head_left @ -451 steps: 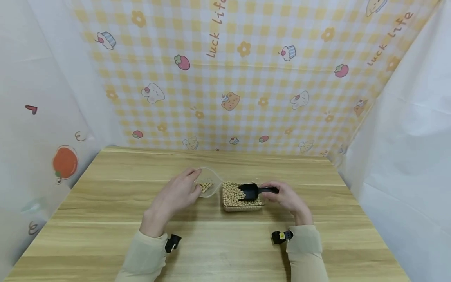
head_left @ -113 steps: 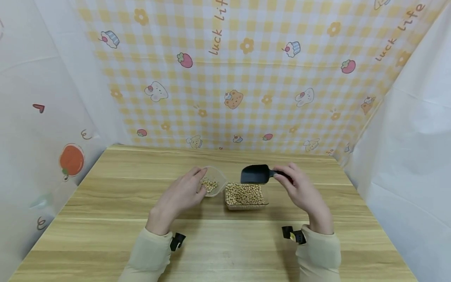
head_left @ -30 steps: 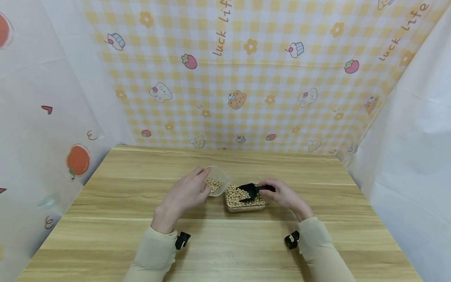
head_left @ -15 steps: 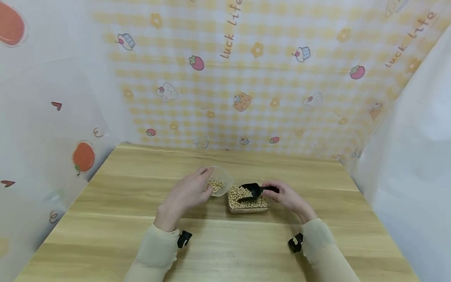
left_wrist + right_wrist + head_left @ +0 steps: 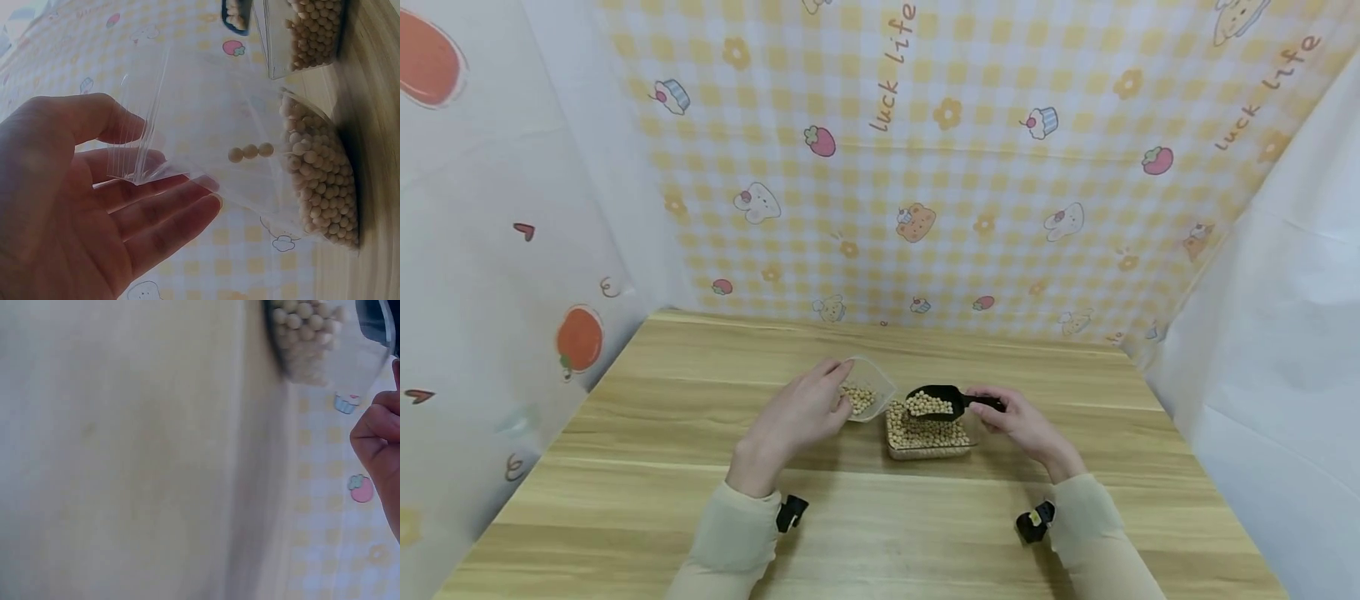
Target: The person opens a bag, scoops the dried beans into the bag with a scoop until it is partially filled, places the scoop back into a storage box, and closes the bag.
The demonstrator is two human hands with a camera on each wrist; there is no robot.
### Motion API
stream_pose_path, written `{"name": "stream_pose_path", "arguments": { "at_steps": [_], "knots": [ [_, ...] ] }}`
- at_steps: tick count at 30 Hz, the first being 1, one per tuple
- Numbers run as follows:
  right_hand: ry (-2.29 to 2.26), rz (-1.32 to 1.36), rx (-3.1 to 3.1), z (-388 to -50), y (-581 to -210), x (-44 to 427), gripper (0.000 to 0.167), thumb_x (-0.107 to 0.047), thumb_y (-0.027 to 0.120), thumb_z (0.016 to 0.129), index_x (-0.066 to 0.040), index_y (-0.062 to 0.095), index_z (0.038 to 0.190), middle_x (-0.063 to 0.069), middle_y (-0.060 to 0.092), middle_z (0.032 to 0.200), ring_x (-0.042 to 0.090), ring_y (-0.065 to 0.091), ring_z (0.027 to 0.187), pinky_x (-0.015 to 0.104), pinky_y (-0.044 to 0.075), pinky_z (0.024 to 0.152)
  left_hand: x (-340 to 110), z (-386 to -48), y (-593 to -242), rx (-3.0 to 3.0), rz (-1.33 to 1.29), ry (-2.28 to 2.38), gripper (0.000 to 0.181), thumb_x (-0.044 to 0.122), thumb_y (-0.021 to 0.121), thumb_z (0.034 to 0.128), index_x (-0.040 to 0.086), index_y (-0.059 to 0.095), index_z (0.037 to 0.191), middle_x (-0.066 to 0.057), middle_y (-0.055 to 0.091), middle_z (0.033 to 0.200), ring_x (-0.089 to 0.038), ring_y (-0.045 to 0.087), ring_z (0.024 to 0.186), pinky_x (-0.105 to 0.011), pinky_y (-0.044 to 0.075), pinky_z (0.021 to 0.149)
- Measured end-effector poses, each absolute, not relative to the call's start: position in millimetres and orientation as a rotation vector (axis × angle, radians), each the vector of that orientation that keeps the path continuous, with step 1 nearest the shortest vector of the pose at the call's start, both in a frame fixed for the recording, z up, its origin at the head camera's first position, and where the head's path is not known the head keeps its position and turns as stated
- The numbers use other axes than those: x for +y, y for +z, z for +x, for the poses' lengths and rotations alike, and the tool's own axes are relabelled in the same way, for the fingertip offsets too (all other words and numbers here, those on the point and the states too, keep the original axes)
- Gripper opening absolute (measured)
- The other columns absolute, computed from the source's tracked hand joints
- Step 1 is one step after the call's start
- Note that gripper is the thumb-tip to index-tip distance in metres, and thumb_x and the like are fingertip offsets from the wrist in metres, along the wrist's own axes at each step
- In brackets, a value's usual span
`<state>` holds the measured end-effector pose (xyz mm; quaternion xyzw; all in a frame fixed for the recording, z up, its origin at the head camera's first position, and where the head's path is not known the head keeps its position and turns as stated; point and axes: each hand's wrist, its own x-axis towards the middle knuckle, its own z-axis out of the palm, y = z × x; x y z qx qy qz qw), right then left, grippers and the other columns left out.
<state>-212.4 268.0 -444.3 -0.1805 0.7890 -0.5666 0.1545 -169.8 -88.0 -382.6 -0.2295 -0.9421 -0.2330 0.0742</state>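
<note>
Your left hand (image 5: 793, 417) pinches the rim of a clear plastic bag (image 5: 209, 115); your right hand (image 5: 1022, 429) grips a black plastic scoop (image 5: 958, 402), loaded with round beige beans (image 5: 928, 405), above a clear rectangular box (image 5: 928, 454). Bag and box stand close together, before the middle of the wooden table's (image 5: 887, 533) far edge; behind it hangs a yellow-checked cloth (image 5: 865, 183).
</note>
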Motion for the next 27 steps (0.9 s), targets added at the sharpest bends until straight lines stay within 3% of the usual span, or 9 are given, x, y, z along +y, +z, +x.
{"name": "stream_pose_path", "arguments": {
  "at_steps": [7, 11, 18, 21, 27],
  "knots": [
    [-1.804, -0.555, 2.237, -205.4, -427.6, 266.7, 0.037, -0.014, 0.053, 0.101, 0.01, 0.051, 0.129, 0.004, 0.047, 0.083, 0.013, 0.041, 0.068, 0.027, 0.04, 0.06, -87.9, -169.7, -381.5, -2.848, -0.693, -0.718, 0.054, 0.014, 0.055, 0.0916, -0.002, 0.047, 0.143, -0.011, 0.056, 0.131, -0.017, 0.056, 0.093, -0.036, 0.049, 0.088],
    [-1.827, -0.605, 2.26, -203.5, -412.6, 257.8, 0.036, -0.014, 0.052, 0.102, 0.009, 0.052, 0.129, 0.008, 0.046, 0.085, 0.016, 0.04, 0.068, 0.027, 0.039, 0.06, -90.0, -168.9, -381.0, -2.843, -0.694, -0.714, 0.055, 0.013, 0.054, 0.0912, -0.002, 0.047, 0.143, -0.011, 0.056, 0.131, -0.017, 0.056, 0.091, -0.037, 0.05, 0.089],
    [-1.747, -0.627, 2.454, -195.5, -391.8, 228.9, 0.035, -0.023, 0.059, 0.099, -0.006, 0.06, 0.129, 0.01, 0.047, 0.074, 0.022, 0.041, 0.061, 0.03, 0.039, 0.055, -93.9, -167.8, -381.7, -2.854, -0.682, -0.71, 0.055, 0.014, 0.054, 0.092, -0.001, 0.045, 0.144, -0.011, 0.054, 0.132, -0.016, 0.054, 0.087, -0.037, 0.049, 0.085],
    [-1.707, -0.679, 2.523, -193.1, -389.8, 214.9, 0.033, -0.021, 0.06, 0.098, -0.006, 0.062, 0.128, 0.01, 0.053, 0.08, 0.021, 0.046, 0.064, 0.03, 0.042, 0.056, -94.6, -167.3, -381.5, -2.858, -0.675, -0.72, 0.056, 0.015, 0.054, 0.0922, -0.001, 0.044, 0.145, -0.012, 0.054, 0.132, -0.017, 0.055, 0.085, -0.036, 0.05, 0.082],
    [-1.642, -0.716, 2.653, -188.6, -387.6, 196.9, 0.032, -0.021, 0.063, 0.096, -0.007, 0.065, 0.124, 0.007, 0.063, 0.108, 0.02, 0.057, 0.082, 0.031, 0.05, 0.068, -91.1, -168.2, -380.5, -2.861, -0.688, -0.707, 0.057, 0.016, 0.055, 0.0922, -0.001, 0.043, 0.145, -0.012, 0.054, 0.134, -0.016, 0.055, 0.085, -0.035, 0.05, 0.083]
  ]
}}
